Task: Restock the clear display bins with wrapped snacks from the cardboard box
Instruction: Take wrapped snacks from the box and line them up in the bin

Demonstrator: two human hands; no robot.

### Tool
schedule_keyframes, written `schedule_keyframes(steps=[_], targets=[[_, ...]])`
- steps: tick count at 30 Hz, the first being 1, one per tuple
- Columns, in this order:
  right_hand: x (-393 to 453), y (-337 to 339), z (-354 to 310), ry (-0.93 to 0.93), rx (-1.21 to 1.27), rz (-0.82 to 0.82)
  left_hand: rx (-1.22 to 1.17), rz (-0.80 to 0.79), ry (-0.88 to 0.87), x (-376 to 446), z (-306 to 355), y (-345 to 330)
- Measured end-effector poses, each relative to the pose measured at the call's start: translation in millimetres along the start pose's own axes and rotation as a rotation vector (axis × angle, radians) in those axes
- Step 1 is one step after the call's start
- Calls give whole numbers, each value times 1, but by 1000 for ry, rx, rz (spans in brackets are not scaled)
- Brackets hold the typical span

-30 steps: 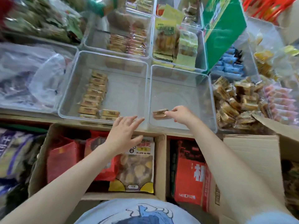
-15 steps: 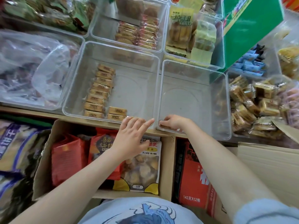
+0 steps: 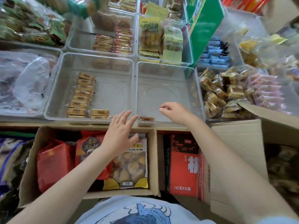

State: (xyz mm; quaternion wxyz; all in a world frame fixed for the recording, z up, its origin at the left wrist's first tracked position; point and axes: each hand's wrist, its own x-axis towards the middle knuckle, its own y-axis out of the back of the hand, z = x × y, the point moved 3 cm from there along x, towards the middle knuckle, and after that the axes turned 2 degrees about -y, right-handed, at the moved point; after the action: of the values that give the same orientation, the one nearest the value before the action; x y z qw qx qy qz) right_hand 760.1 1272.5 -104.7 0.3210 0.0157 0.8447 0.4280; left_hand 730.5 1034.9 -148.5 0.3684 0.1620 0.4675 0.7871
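Nearest me, below my pale blue printed shirt (image 3: pixel 142 212), sits an open brown cardboard box (image 3: pixel 30 165) holding red foil snack bags (image 3: pixel 53 164) and a yellow-edged clear-window bag of round pastries (image 3: pixel 129 167). To its right stands a red printed carton (image 3: pixel 183 165), and beyond that a second brown cardboard box with its flaps open (image 3: pixel 239 139).

My left hand (image 3: pixel 119 136) hovers over the far edge of the first box, fingers straight and spread, holding nothing; its fingertips reach the near rim between the two front bins. My right hand (image 3: pixel 175 111) hangs inside the right-hand clear plastic display bin (image 3: pixel 198 88), fingers loosely curled and empty, thumb and forefinger close together.

Just below and left of that hand, one small brown wrapped snack (image 3: pixel 146 118) lies flat in the near left corner of that bin, apart from my fingers. It is the only thing I can see on the bin's floor.

The left-hand clear plastic display bin (image 3: pixel 53 88) holds a column of the same tan wrapped snacks (image 3: pixel 81 96) along its left side, with a couple more (image 3: pixel 99 113) beside the column's near end.

Farther back, other clear bins hold orange and pink wrapped bars (image 3: pixel 113 42) and yellow-green packets of cakes (image 3: pixel 152 38). A green carton (image 3: pixel 203 21) leans at the right, with a loose heap of gold-wrapped square sweets (image 3: pixel 221 91) near it.
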Motion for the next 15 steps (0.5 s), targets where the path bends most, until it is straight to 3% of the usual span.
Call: schedule_keyframes(steps=[3,10,13,15], targets=[[-70,45,30,74,165,159,-95,21,-78,-4,58,-6],[-224,124,133,72,337,643,-249,-133,-227,-11,205,-49],[-247,126,190,-51,343,703,-357,-168,-292,-17,259,-67],[-253,115,227,-123,290,622,-418,-198,-328,-21,293,-79]])
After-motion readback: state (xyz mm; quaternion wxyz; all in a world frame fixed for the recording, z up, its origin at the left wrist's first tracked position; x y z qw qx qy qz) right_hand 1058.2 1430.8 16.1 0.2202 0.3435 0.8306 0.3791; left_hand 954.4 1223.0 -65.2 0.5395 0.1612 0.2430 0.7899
